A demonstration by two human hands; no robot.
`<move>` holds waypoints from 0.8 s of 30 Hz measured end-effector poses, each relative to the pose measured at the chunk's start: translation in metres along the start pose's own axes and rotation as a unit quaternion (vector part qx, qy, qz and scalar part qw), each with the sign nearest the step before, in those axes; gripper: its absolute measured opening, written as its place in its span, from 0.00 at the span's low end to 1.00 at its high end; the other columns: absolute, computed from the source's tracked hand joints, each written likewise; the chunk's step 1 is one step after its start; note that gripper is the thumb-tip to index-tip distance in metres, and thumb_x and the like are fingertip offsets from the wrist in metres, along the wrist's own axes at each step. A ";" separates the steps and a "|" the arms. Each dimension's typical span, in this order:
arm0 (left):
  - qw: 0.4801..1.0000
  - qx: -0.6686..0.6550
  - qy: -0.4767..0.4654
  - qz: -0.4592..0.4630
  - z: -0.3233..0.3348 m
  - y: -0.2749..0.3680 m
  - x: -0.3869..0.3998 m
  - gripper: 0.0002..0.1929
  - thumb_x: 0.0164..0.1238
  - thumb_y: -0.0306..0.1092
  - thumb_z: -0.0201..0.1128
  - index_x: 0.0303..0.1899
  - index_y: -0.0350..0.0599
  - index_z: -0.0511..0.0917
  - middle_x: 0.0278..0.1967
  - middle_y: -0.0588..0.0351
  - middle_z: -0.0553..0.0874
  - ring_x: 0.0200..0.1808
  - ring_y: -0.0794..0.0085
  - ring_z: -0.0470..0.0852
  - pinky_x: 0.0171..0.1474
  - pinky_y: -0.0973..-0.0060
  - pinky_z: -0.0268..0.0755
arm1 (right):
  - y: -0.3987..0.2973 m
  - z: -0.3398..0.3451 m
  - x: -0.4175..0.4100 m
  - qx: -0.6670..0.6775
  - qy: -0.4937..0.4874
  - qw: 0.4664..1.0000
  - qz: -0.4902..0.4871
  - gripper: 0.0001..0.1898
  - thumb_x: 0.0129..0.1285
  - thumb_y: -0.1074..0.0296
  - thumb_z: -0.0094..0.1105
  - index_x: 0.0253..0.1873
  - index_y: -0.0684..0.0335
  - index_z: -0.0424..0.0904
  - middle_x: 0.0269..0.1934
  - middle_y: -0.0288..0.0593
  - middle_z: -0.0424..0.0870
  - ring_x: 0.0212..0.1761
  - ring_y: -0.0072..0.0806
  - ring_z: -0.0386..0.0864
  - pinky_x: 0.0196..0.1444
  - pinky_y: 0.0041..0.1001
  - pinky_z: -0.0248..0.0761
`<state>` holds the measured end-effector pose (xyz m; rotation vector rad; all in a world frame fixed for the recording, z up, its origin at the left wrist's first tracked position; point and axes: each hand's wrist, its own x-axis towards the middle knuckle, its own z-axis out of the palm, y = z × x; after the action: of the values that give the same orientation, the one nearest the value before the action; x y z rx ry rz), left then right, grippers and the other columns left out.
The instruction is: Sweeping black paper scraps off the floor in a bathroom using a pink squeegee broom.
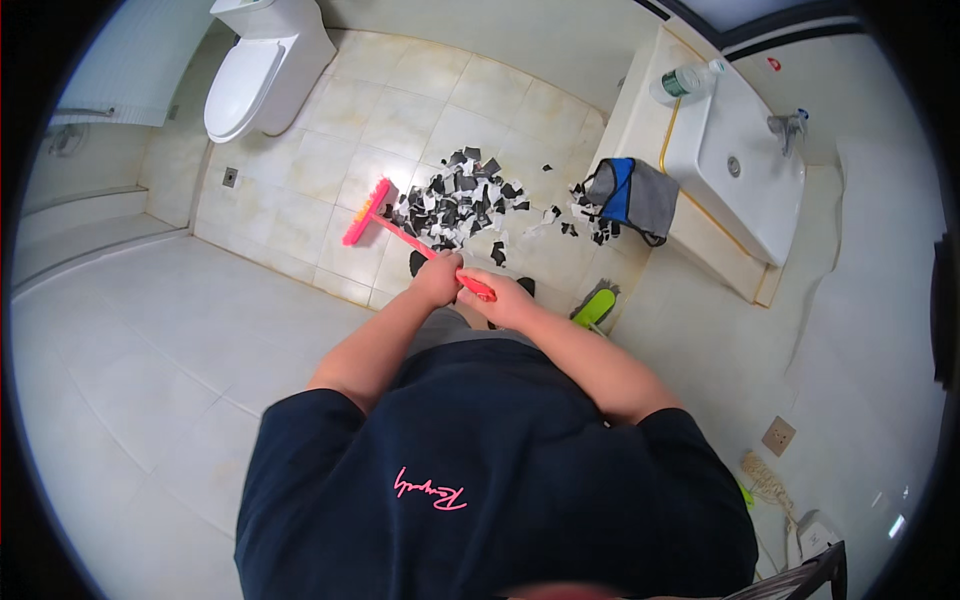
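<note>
My left hand (438, 279) is closed around the red handle of a broom, and my right hand (499, 297) grips the same handle near its end. The pink broom head (367, 211), with some yellow bristles, rests on the tiled floor, at the left edge of a heap of black and white scraps (457, 199). More scraps lie to the right, beside and partly beneath a grey and blue fabric bag (645, 196) near the washbasin counter. My dark footwear shows partly behind my hands.
A white toilet (244, 86) stands at the upper left, near a floor drain (229, 177). At the right are a basin (742, 157) and a plastic bottle (679, 82) on the counter. A green brush head (596, 306) is on the floor near my right forearm.
</note>
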<state>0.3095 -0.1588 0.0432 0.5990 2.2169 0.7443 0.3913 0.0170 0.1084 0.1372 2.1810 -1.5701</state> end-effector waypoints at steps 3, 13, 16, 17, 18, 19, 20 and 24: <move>1.000 -0.012 0.001 0.013 0.030 -0.005 0.000 0.12 0.65 0.39 0.68 0.42 0.41 0.81 0.46 0.42 0.83 0.51 0.41 0.84 0.53 0.54 0.78 | 0.017 -0.010 -0.009 -0.009 -0.041 0.999 0.019 0.29 0.71 0.44 0.64 0.69 0.56 0.78 0.59 0.53 0.86 0.60 0.48 0.84 0.64 0.39 0.76; 0.993 -0.080 0.032 0.082 0.091 0.039 -0.002 0.15 0.56 0.38 0.72 0.40 0.39 0.80 0.43 0.41 0.82 0.48 0.42 0.82 0.52 0.58 0.76 | 0.032 -0.052 -0.072 -0.096 -0.043 0.994 0.016 0.26 0.71 0.41 0.60 0.66 0.49 0.80 0.57 0.48 0.87 0.58 0.48 0.85 0.60 0.42 0.78; 0.994 -0.070 0.035 0.073 0.096 0.052 -0.011 0.14 0.57 0.36 0.71 0.40 0.39 0.80 0.42 0.41 0.82 0.48 0.42 0.82 0.51 0.58 0.76 | 0.031 -0.066 -0.082 -0.083 -0.058 0.995 -0.012 0.26 0.71 0.44 0.64 0.66 0.52 0.81 0.55 0.50 0.88 0.57 0.47 0.85 0.59 0.39 0.78; 0.995 -0.071 0.043 0.060 0.096 0.056 -0.015 0.13 0.57 0.35 0.71 0.40 0.39 0.80 0.42 0.41 0.82 0.47 0.42 0.82 0.51 0.57 0.76 | 0.034 -0.063 -0.084 -0.078 -0.059 0.995 -0.010 0.26 0.71 0.44 0.64 0.66 0.52 0.81 0.55 0.50 0.88 0.57 0.47 0.85 0.59 0.39 0.78; 0.995 -0.070 0.040 0.059 0.097 0.058 -0.015 0.13 0.57 0.35 0.71 0.40 0.39 0.80 0.42 0.41 0.82 0.47 0.42 0.82 0.51 0.57 0.76 | 0.038 -0.064 -0.084 -0.067 -0.061 0.996 -0.020 0.26 0.71 0.44 0.64 0.66 0.52 0.81 0.55 0.50 0.88 0.56 0.47 0.85 0.59 0.39 0.78; 0.995 -0.063 0.058 0.042 0.097 0.059 -0.016 0.13 0.57 0.34 0.71 0.40 0.39 0.80 0.42 0.41 0.82 0.47 0.42 0.82 0.51 0.57 0.76 | 0.041 -0.065 -0.083 -0.058 -0.062 0.996 -0.028 0.26 0.71 0.44 0.64 0.66 0.53 0.81 0.55 0.50 0.88 0.55 0.48 0.86 0.59 0.39 0.78; 0.995 -0.056 0.075 0.026 0.097 0.059 -0.016 0.12 0.58 0.34 0.71 0.40 0.39 0.80 0.42 0.41 0.82 0.47 0.42 0.82 0.51 0.57 0.76 | 0.045 -0.066 -0.079 -0.056 -0.060 0.996 -0.025 0.26 0.71 0.44 0.64 0.66 0.53 0.81 0.55 0.50 0.88 0.55 0.48 0.86 0.59 0.39 0.78; 0.992 -0.056 0.116 0.007 0.099 0.030 -0.013 0.14 0.57 0.35 0.72 0.39 0.39 0.79 0.42 0.40 0.82 0.46 0.40 0.81 0.50 0.56 0.76 | 0.052 -0.054 -0.058 -0.033 -0.087 0.996 -0.013 0.26 0.71 0.44 0.64 0.67 0.50 0.80 0.55 0.49 0.88 0.55 0.47 0.85 0.58 0.38 0.78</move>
<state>0.3973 -0.1125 0.0115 0.4934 2.3636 0.9822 0.4446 0.0950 0.1002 -0.0473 2.1026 -1.4621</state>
